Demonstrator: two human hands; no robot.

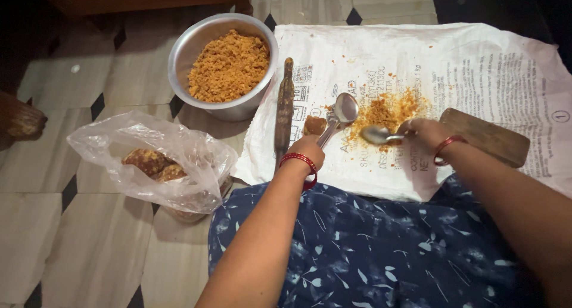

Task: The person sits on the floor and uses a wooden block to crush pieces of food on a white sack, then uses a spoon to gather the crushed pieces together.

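Observation:
My left hand (pixel 307 150) grips a steel spoon (pixel 344 110), its bowl raised over a white woven sack (pixel 476 70) spread on the floor. Beside that hand lies a small brown lump (pixel 314 125). My right hand (pixel 424 134) holds a second steel spoon (pixel 376 134), whose bowl touches a pile of orange-brown crumbs (pixel 388 110) on the sack. Both wrists wear red bangles.
A steel bowl (pixel 185 46) heaped with the same crumbs stands at the sack's upper left. A long dark knife (pixel 284 108) lies along the sack's left edge. A wooden board (pixel 488 136) lies right of my right hand. A clear plastic bag (pixel 119 135) holds brown lumps at left.

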